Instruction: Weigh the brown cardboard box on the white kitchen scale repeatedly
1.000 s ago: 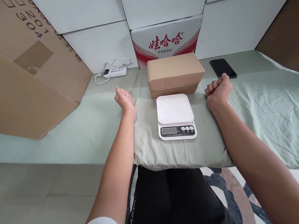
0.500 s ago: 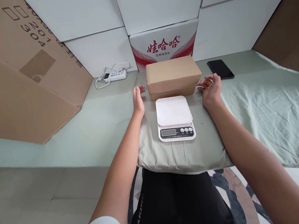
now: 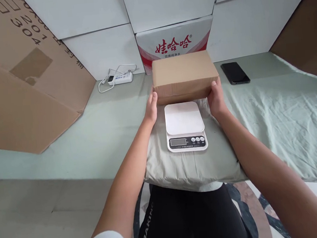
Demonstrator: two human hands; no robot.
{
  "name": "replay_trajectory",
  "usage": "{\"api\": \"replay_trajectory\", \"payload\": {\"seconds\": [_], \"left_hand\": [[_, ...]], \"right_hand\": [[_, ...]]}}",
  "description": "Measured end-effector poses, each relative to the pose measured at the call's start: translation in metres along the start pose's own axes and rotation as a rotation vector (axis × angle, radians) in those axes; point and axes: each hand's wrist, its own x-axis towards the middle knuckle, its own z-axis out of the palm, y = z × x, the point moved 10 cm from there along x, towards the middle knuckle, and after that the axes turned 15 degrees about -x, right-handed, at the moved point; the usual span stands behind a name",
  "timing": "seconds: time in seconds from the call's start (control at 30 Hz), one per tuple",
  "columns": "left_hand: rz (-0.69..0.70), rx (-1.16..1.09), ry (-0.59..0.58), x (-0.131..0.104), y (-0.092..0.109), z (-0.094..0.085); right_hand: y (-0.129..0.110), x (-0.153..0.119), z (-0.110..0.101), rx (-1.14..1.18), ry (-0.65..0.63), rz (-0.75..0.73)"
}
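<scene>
My left hand and my right hand grip a brown cardboard box from its two sides. Both thumbs rest on the near side of the box, while the other fingers are mostly hidden beside or beneath it. The box looks slightly raised, just behind a white digital kitchen scale. Nothing lies on the scale's square platform, and its display panel with round buttons faces me.
At the back left lies a white power strip with a coiled cable. A black phone is at the right. Behind stands a white-and-red carton. Large cardboard leans at the left. A pale green cloth covers the surface.
Both hands have moved inward from beside the cardboard box and taken hold of its sides. The box appears lifted and tilted a little. The scale stays in place.
</scene>
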Motion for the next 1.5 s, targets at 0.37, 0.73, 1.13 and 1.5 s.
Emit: {"api": "replay_trajectory", "payload": {"seconds": [0.37, 0.73, 1.13, 1.5], "left_hand": [[0.171, 0.116, 0.002, -0.086, 0.087, 0.034], [0.049, 0.016, 0.091, -0.128, 0.075, 0.024], [0.050, 0.013, 0.089, -0.131, 0.073, 0.021], [0.040, 0.053, 0.103, -0.133, 0.077, 0.022]], "right_hand": [[-0.074, -0.068, -0.035, -0.327, 0.065, -0.271], [-0.077, -0.099, -0.036, -0.411, 0.105, -0.265], [-0.084, -0.097, -0.037, -0.445, 0.126, -0.328], [-0.087, -0.096, -0.041, -0.417, 0.152, -0.287]]}}
